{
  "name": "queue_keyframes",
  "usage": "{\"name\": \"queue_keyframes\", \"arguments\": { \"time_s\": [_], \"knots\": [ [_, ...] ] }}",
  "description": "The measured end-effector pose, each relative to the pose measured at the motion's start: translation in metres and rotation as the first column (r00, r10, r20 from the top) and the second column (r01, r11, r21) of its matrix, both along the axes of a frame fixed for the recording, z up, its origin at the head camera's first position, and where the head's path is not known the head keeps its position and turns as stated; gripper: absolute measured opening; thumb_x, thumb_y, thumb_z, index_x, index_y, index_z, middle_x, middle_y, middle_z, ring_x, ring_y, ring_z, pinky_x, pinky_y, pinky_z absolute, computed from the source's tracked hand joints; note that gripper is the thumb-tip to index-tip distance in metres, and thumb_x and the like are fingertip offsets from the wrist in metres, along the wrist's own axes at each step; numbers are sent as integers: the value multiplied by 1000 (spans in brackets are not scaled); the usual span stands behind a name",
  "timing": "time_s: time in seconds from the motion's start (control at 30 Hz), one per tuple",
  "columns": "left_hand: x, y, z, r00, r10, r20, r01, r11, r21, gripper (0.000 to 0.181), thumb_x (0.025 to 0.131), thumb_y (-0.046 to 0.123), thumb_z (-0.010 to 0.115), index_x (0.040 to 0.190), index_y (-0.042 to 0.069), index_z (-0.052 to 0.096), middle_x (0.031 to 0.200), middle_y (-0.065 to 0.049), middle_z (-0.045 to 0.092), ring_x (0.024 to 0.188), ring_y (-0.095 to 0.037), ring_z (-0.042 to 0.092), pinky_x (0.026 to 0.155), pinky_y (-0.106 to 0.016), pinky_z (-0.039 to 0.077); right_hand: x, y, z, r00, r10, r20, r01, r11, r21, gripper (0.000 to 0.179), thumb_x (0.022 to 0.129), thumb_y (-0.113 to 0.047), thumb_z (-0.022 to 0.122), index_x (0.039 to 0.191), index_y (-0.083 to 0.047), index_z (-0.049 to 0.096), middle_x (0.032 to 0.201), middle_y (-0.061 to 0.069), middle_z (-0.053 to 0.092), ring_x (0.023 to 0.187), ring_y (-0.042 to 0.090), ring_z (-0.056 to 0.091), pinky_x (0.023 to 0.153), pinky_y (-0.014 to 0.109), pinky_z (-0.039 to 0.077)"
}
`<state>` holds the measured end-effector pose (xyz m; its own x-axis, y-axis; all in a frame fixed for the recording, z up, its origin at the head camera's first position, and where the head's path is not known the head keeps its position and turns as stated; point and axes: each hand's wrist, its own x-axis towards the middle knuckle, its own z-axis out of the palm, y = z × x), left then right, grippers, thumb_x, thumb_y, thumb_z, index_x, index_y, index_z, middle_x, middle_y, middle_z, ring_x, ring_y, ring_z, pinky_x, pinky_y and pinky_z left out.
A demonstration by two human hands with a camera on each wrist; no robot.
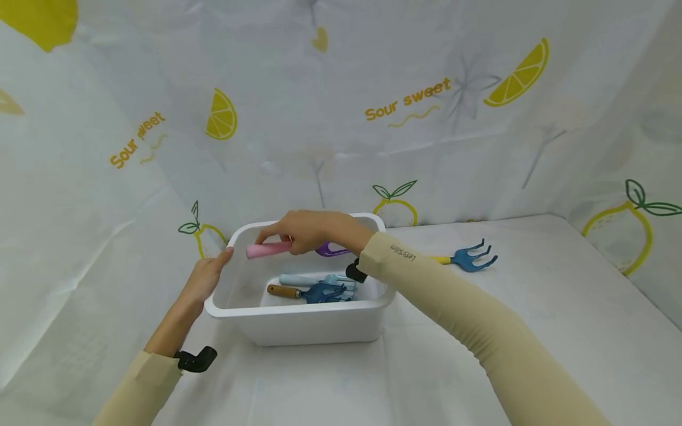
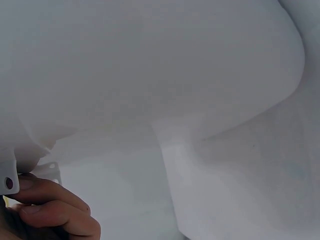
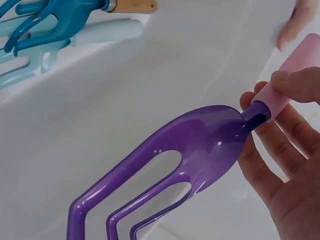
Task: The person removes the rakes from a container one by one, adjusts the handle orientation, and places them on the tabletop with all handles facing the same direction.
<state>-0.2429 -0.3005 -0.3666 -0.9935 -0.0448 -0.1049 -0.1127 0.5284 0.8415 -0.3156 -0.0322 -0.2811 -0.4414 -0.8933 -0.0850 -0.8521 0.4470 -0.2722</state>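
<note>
I note: blue rake (image 1: 467, 260), yellow handle (image 1: 441, 260) partly hidden behind the right sleeve (image 1: 442, 290); purple rake (image 3: 210, 137), prongs (image 3: 76, 220) cut off at the right wrist view's lower edge.

Orange lettering (image 1: 407, 99) reads "Sour sweet" twice on the white, lemon-printed backdrop sheet (image 1: 288, 148), upper left and upper centre; dark lettering (image 1: 402, 252) on the beige fabric right sleeve (image 1: 469, 313), centre right, reads "Let'sSlim".

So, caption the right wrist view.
Right hand grips a purple rake by its pink handle; blue tools lie in the white tub.
</note>
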Motion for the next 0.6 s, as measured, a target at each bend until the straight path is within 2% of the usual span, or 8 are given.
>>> {"name": "queue_keyframes", "arguments": {
  "time_s": [0.2, 0.43, 0.6],
  "knots": [
    [-1, 0, 0, 1000, 6, -1, -6, 1000, 4, 82, 106, 65, 34, 140, -7, 56, 130, -29, 68, 94, -20, 77, 71, -28, 61, 6, 13, 16, 1000, 22, -14, -22, 1000, -22, 66, 91, 1, 58, 146, -36, 55, 108, 2, 68, 94, 17, 61, 71, 23, 51],
    [-1, 0, 0, 1000, 13, -7, -13, 1000, -7, 83, 106, 65, 34, 136, -8, 58, 123, -28, 71, 89, -22, 78, 68, -29, 62, 11, 34, 32, 999, 1, -35, -2, 1000, -31, 63, 93, -2, 60, 147, -33, 54, 112, 3, 68, 98, 19, 61, 74, 25, 53],
    [0, -1, -1, 1000, 14, -6, -14, 1000, -3, 83, 106, 65, 35, 136, -9, 59, 119, -26, 73, 85, -21, 77, 66, -31, 62, 13, 53, 38, 997, -31, -70, 27, 998, -51, 61, 94, -2, 57, 144, -37, 56, 107, 0, 68, 95, 17, 60, 76, 28, 52]
  ]
}}
